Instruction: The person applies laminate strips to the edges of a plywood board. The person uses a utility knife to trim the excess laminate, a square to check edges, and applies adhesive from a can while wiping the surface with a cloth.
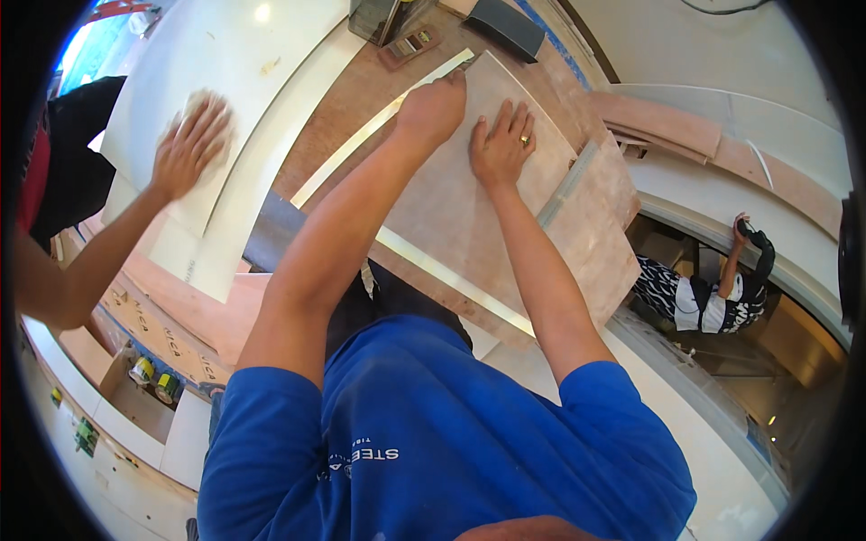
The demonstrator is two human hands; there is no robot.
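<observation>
A thin light-brown panel (433, 194) lies on a larger brown board (600, 248). My left hand (433, 110) is closed in a fist at the panel's far corner, beside a long cream strip (352, 155). Something small and dark shows by its fingertips, too small to name. My right hand (502, 146), a ring on one finger, lies flat on the panel with its fingers spread. A second pale strip (456, 281) runs along the near side. To the right of my right hand lies a grey metal straight bar (568, 183).
On the left, another person's hand (191, 144), blurred, touches a large white sheet (271, 54). A wooden block-like tool (409, 47) and a dark grey box-shaped piece (494, 29) stand at the far edge. A person (704, 293) holding a dark tool is lower right.
</observation>
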